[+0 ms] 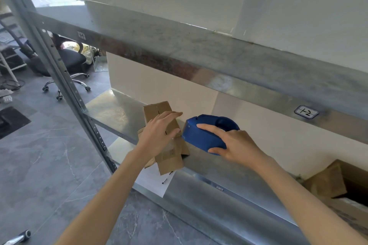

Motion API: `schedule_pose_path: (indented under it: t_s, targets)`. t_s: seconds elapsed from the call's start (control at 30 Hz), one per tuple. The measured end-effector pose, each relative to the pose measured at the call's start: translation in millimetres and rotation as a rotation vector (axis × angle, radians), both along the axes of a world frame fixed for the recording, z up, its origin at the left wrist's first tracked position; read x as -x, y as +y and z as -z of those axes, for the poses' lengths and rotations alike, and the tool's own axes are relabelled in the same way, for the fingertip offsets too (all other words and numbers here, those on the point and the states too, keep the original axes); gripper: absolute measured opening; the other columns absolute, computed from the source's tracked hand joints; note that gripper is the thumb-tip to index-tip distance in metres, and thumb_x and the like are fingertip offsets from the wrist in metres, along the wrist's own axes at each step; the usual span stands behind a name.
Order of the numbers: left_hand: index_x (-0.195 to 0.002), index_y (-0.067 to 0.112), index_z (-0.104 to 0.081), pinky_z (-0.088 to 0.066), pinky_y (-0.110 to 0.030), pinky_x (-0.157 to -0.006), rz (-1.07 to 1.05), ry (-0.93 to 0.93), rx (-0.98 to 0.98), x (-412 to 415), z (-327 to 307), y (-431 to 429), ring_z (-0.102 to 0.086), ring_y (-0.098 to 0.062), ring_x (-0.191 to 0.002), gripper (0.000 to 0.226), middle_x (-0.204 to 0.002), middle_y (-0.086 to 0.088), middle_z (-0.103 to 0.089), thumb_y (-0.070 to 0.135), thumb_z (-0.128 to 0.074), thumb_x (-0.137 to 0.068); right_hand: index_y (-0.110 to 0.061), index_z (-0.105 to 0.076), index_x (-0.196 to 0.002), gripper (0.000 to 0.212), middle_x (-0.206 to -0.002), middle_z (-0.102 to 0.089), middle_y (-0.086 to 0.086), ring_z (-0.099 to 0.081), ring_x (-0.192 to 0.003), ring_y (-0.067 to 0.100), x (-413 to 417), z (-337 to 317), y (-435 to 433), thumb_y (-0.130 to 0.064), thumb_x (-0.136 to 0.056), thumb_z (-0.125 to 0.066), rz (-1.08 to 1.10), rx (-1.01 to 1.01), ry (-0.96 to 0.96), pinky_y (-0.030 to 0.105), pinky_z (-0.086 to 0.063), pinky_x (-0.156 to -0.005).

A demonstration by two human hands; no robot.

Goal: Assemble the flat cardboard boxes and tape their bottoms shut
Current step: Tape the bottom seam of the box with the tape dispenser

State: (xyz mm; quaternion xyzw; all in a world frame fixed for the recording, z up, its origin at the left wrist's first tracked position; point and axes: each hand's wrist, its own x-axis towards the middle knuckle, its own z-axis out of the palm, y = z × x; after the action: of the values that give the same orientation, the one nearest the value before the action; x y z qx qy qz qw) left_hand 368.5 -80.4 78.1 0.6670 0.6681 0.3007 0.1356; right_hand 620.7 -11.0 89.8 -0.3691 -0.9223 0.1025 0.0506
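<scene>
Blue tape dispenser [201, 137] gripped in right hand [239, 145], just right of cardboard box [155, 109] pinned under flat-fingered left hand [159, 131], box length running near to far.

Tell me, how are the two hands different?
The left hand lies flat, fingers straight, on the small cardboard box; the right hand curls around the blue tape dispenser. The left hand only rests there; the right hand grips. Both reach over the metal shelf.
</scene>
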Motion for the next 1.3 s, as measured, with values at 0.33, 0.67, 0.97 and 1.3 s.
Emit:
schedule_pose_path:
  t_s: [0.33,0.67,0.97,1.3]
  targets:
    - [-0.111,0.029,-0.066,-0.050,-0.027,-0.094,0.109,-0.215,-0.017,5,1,-8,-0.060,-0.004,-0.104,0.047,-0.110,0.013,-0.068,-0.009,-0.055,-0.086,-0.076,0.013,-0.132,0.085,-0.123,-0.063,-0.013,-0.062,-0.077,0.017,9,-5,-18,-0.051,-0.092,-0.058,-0.117,-0.024,-0.003,0.026,-0.039,-0.063]
    - [-0.088,0.008,-0.067,-0.051,-0.022,-0.085,0.004,-0.408,0.038,18,4,-21,-0.065,-0.015,-0.089,0.024,-0.091,-0.002,-0.070,-0.014,-0.058,-0.086,-0.073,0.012,-0.135,0.084,-0.120,-0.065,-0.010,-0.063,-0.079,0.017,27,2,-26,-0.052,-0.093,-0.057,-0.192,-0.031,0.007,0.027,-0.042,-0.065]
    - [-0.082,0.014,-0.062,-0.052,-0.022,-0.076,-0.171,-0.435,-0.052,29,28,-44,-0.065,-0.013,-0.079,0.017,-0.081,0.002,-0.069,0.000,-0.066,-0.090,-0.074,0.012,-0.135,0.082,-0.105,-0.068,-0.007,-0.046,-0.063,0.013,27,-4,-25,-0.052,-0.092,-0.054,-0.218,-0.013,-0.041,0.027,-0.038,-0.064]
    - [-0.082,0.013,-0.060,-0.051,-0.025,-0.074,-0.287,-0.562,0.041,46,56,-58,-0.062,-0.016,-0.079,0.015,-0.080,-0.001,-0.067,0.002,-0.068,-0.089,-0.072,-0.001,-0.139,0.078,-0.108,-0.063,-0.012,-0.046,-0.067,0.003,25,-5,-19,-0.050,-0.089,-0.057,-0.199,0.110,-0.056,0.024,-0.044,-0.071]
